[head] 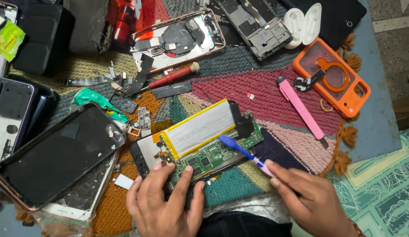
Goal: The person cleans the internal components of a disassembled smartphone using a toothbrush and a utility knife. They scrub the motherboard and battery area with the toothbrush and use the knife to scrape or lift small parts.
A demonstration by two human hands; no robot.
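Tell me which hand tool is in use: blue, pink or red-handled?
The blue pry tool, gripped by the right hand, tip by the silver battery. The pink tool and red-handled screwdriver lie untouched on the mat.

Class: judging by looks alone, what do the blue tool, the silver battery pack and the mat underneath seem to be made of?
Blue tool: probably plastic, smooth and evenly coloured. Battery pack: seemingly foil pouch, matte silver, yellow-taped edges. Mat: knitted or woven yarn, ribbed multicoloured rows, tasselled fringe.
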